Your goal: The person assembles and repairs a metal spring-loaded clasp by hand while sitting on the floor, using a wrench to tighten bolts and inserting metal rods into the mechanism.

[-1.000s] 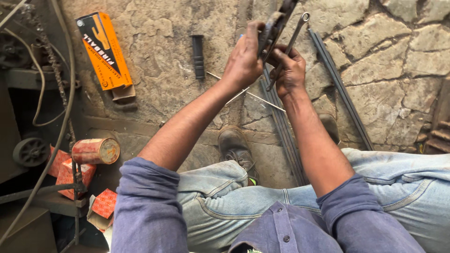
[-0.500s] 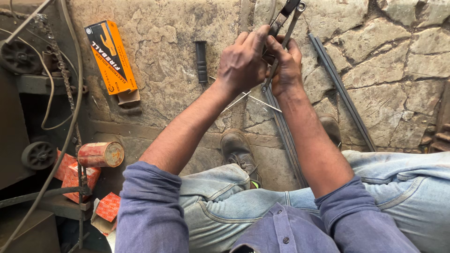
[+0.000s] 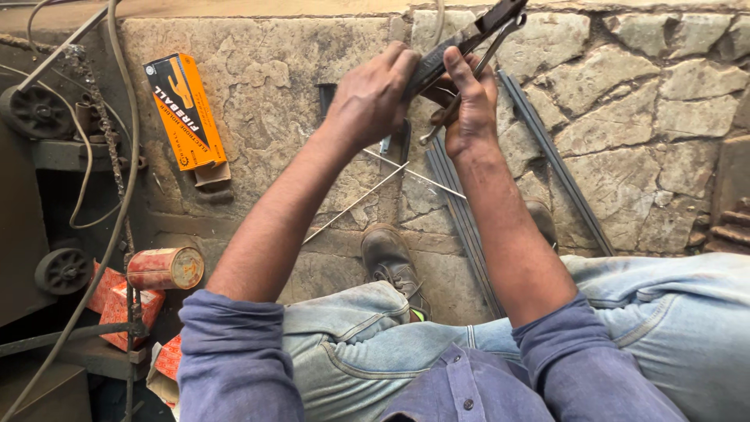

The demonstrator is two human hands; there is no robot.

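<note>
Raised a little higher and farther from the body than half a second ago, both hands now near the top edge. Left hand closed over the lower part of a dark clamp tool, fingers wrapped across it. Right hand closed round a thin spanner, thumb pressed up against the tool's side. Tool running up and right out of both grips, its head cut off by the frame's upper edge. Spanner's ring end close beside the tool's tip, lower end poking out below the right palm. Contact between spanner and tool hard to make out, hidden by fingers. Below the hands: thin rods crossed on the stone floor, dark metal strips lying alongside, a boot partly under the knee. Off left: an orange box and a rusty tin on its side.
</note>
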